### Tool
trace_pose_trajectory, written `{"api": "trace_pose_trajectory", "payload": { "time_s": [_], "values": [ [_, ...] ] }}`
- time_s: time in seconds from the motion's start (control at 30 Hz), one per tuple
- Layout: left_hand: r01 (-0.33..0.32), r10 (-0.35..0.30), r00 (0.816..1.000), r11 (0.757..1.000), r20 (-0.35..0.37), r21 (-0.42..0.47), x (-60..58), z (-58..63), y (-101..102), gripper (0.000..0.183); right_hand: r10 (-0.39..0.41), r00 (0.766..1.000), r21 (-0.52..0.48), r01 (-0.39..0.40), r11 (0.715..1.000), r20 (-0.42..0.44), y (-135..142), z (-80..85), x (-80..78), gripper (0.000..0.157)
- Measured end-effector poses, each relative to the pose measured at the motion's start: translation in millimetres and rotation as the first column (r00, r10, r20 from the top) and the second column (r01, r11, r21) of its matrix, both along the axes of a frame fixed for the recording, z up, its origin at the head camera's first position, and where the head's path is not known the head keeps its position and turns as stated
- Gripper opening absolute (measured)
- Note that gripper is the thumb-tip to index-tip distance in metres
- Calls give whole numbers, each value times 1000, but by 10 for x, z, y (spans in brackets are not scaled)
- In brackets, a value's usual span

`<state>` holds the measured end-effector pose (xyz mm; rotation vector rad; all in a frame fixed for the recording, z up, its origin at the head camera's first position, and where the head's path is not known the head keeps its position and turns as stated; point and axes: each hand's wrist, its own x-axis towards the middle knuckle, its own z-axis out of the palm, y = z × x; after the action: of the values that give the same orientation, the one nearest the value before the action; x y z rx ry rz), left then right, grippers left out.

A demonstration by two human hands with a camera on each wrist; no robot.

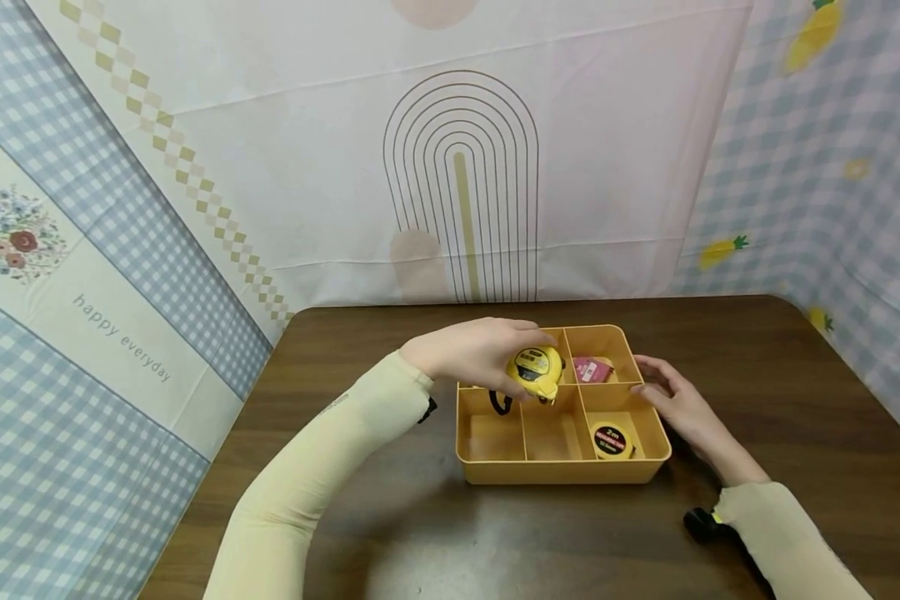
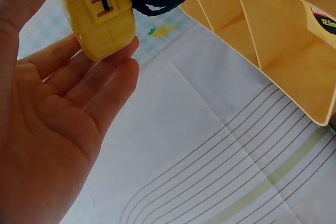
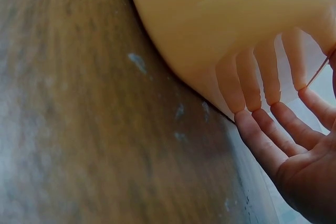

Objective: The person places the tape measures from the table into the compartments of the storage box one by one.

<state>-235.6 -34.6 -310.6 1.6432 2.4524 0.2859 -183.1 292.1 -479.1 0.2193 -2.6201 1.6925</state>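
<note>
My left hand [image 1: 487, 354] grips a yellow tape measure [image 1: 536, 371] above the tray's back row. A black wrist strap [image 2: 168, 2] hangs from the tape measure's case. The tan divided tray [image 1: 562, 472] stands on the table beneath it. At the tray's right side, my right hand [image 1: 678, 408] holds the wall, fingertips against the outside and thumb over the rim. Inside, a pink tape measure [image 1: 592, 370] lies in the back right compartment. A round yellow tape measure with a black and red label [image 1: 612, 440] sits in the front right one.
The dark wooden table [image 1: 495, 542] extends around the tray. Behind it hangs a pale patterned cloth [image 1: 607, 167], with checked cloth [image 1: 82, 375] at the left. A black wrist-worn device [image 1: 701, 525] shows below the right sleeve.
</note>
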Motion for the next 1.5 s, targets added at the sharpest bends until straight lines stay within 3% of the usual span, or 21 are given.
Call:
{"api": "trace_pose_trajectory", "payload": {
  "time_s": [0.4,1.13,1.5],
  "values": [
    [14,-15,999,1000,-42,-16,14,63,113,70,5,1000,-18,-5,1000,-1,7,7,6,55],
    [80,-80,997,996,11,-27,83,-20,454,73,21,1000,-44,-20,999,23,9,6,20,57],
    [59,-58,998,995,11,-76,78,-90,554,76,29,1000,-57,-29,998,-3,15,-8,5,55]
  ]
}}
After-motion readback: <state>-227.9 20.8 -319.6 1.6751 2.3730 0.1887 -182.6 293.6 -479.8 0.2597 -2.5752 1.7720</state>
